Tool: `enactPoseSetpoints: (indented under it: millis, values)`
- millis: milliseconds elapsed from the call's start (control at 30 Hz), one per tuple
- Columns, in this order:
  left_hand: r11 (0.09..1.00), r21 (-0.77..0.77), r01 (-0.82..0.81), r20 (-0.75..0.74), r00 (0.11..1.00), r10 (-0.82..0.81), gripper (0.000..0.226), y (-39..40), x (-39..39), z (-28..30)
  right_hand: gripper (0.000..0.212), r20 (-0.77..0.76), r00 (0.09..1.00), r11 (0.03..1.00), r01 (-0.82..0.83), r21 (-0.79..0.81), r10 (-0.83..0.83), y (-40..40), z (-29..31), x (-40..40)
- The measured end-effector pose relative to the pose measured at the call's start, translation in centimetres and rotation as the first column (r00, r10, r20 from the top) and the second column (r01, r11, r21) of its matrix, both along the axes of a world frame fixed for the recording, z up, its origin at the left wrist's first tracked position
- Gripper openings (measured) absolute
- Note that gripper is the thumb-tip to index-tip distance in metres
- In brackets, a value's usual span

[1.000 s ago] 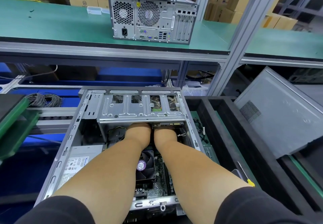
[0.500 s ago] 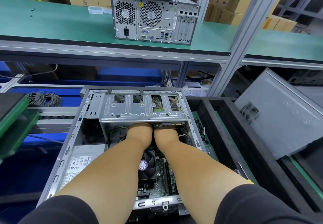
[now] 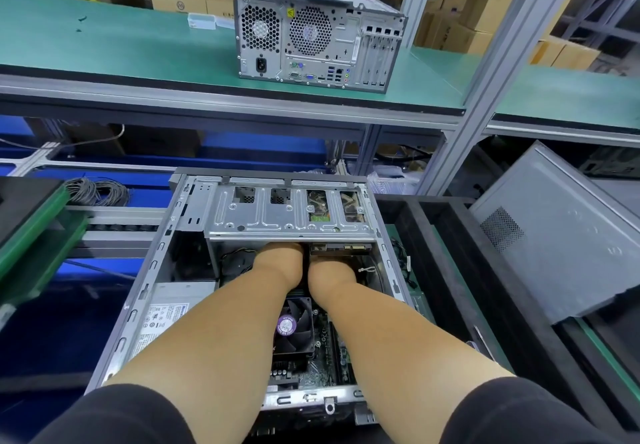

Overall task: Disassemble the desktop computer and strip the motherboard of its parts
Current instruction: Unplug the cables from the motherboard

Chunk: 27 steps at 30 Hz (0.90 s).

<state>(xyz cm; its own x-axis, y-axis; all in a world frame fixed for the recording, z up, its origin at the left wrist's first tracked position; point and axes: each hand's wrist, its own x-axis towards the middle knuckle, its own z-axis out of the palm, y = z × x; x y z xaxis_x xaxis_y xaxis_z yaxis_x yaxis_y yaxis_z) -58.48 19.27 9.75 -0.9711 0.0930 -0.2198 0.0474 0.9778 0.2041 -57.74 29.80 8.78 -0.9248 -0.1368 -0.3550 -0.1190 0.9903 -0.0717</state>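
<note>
The open desktop case [image 3: 149,291] lies flat in front of me with its side off. Inside, the motherboard [image 3: 320,357] shows between my forearms, with a black CPU fan [image 3: 292,327] bearing a purple sticker. Both arms reach deep into the case. My left hand [image 3: 282,258] and my right hand [image 3: 327,268] go side by side under the silver drive cage [image 3: 287,216]; only the wrists and backs show, and the fingers are hidden. A drive edge [image 3: 341,246] peeks out under the cage at the right. The power supply [image 3: 162,319] sits at the left.
A second closed tower [image 3: 315,33] stands on the green upper shelf. A grey side panel [image 3: 561,246] leans in the black tray at the right, near a yellow-handled screwdriver [image 3: 479,339]. Coiled cable [image 3: 95,190] lies at the left, beside a green tray [image 3: 38,235].
Both hands stay under the drive cage with almost no shift. The camera has tilted slightly, so the case sits a little lower in view.
</note>
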Motion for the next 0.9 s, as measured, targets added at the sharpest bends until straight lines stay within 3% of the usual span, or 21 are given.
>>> enactPoseSetpoints:
  millis: [233,367,433,533,667,767,867,900]
  values:
    - [0.999,-0.005,0.052,0.099,0.994,-0.051,0.024,-0.1,0.9,1.8,0.046,0.128,0.989,0.996,0.075,-0.037,-0.070,-0.5,1.3,0.4]
    - [0.962,-0.208,0.179,0.298,0.948,-0.111,0.033,-0.8,1.5,3.7,0.041,0.174,0.985,0.999,0.020,-0.029,-0.015,-0.2,2.5,0.9]
    - [0.945,-0.230,0.231,0.363,0.922,-0.137,0.036,-1.5,1.9,4.6,0.035,0.225,0.974,1.000,-0.011,-0.025,0.017,0.1,2.9,1.5]
    - [0.938,-0.221,0.269,0.360,0.916,-0.178,0.041,-2.9,3.0,5.8,0.040,0.241,0.967,0.996,-0.088,0.001,0.086,0.7,3.4,2.0]
    - [0.967,-0.149,0.205,0.267,0.950,-0.161,0.040,-4.6,3.9,6.1,0.054,0.222,0.971,0.974,-0.035,-0.223,0.086,0.6,4.6,1.8]
    - [0.973,-0.185,0.140,0.206,0.973,-0.101,0.047,-4.8,4.4,6.4,0.044,0.111,0.959,0.959,-0.242,-0.148,0.259,0.8,4.9,2.2]
    - [0.961,-0.266,0.076,0.181,0.983,-0.028,0.045,-5.2,4.7,6.8,0.033,0.194,0.968,0.979,-0.128,-0.159,0.158,0.6,5.3,3.1]
    - [0.952,-0.297,0.073,0.216,0.976,-0.007,0.043,-5.4,4.8,7.1,0.032,0.167,0.962,0.976,-0.209,-0.067,0.217,0.7,5.8,3.6]
